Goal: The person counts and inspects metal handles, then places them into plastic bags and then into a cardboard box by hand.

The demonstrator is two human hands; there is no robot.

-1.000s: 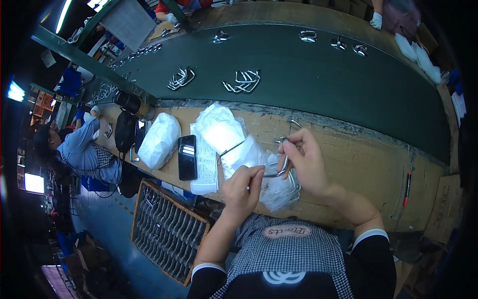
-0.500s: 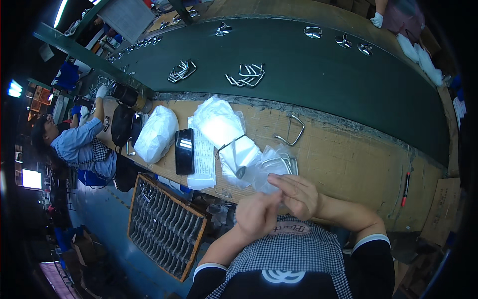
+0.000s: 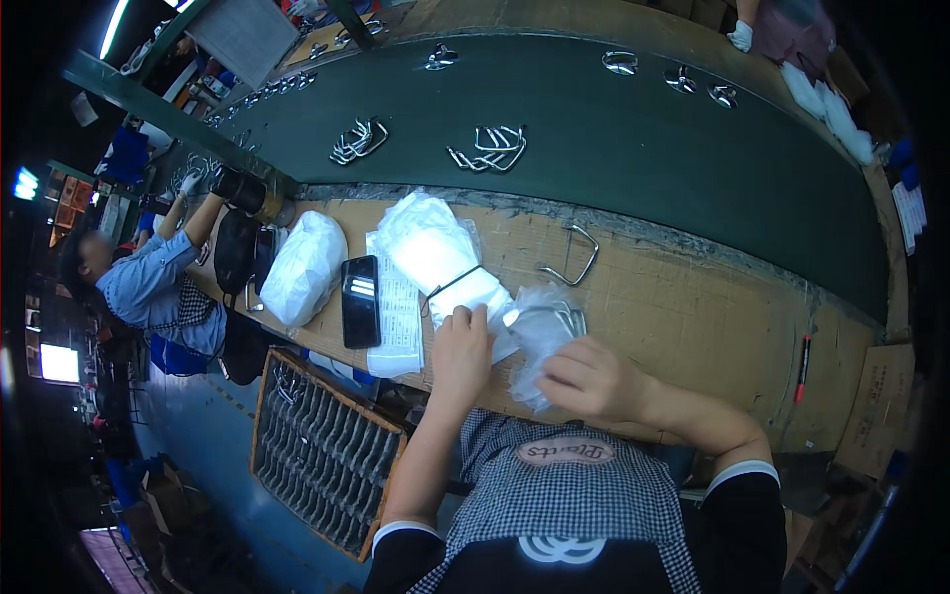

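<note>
My left hand (image 3: 462, 352) lies at the near end of a stack of clear plastic bags (image 3: 426, 243), its fingers bent and pressed onto the plastic. A dark band (image 3: 455, 285) crosses the stack. My right hand (image 3: 588, 380), fingers curled together, grips the near right side of a thin clear plastic bag (image 3: 534, 342). Bent metal bars, like U-shaped handles (image 3: 570, 317), show at this bag's right edge; whether they are inside or under it I cannot tell. A single U-shaped metal handle (image 3: 592, 261) lies farther back on the brown bench.
A black phone (image 3: 360, 302) rests on a printed sheet (image 3: 401, 342), beside a white plastic bundle (image 3: 305, 267). A red marker (image 3: 803, 366) lies right. Behind runs a green conveyor belt (image 3: 594, 139) with metal handles. A slotted tray (image 3: 327, 450) stands lower left. Another person (image 3: 158, 282) works at left.
My hands, close together half a second ago, have parted. The left has moved up and left onto the bag stack; the right has lowered onto the clear bag by the metal handles.
</note>
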